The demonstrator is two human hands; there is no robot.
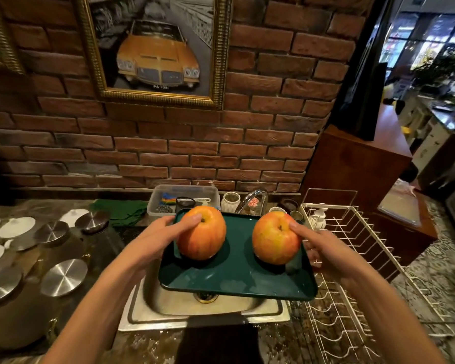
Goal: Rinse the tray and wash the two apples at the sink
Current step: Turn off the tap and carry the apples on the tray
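While you are holding the dark green tray [234,274] over the steel sink [153,298] in the lower middle of the frame, both apples are riding on it. From the head view, your left hand [153,240] is gripping the tray's left edge, its fingers lying against the left apple [202,232] with a fingertip near the stem. Your right hand [323,250] is gripping the right edge the same way, its index finger touching the right apple [275,237]; its lower fingers are partly hidden by the tray, so how tightly they are curling is hard to tell.

The tray is looking like stiff, glossy plastic with a low raised rim, probably light. It is likely getting slick once wet, so you are best off taking it by the rim on its two short sides, thumbs on top. The apples are looking firm, round and fairly heavy for their size, and they are free to roll on that smooth surface. Their skin is probably bruising if they drop into the sink, so cupping each one whole in the palm seems the safest hold.

Both apples are showing orange-red skin streaked with yellow, stems up. They are sitting well apart, left and right of the tray's middle. The faucet [252,198] is standing just behind the tray, and a white wire dish rack [352,240] is filling the right side.
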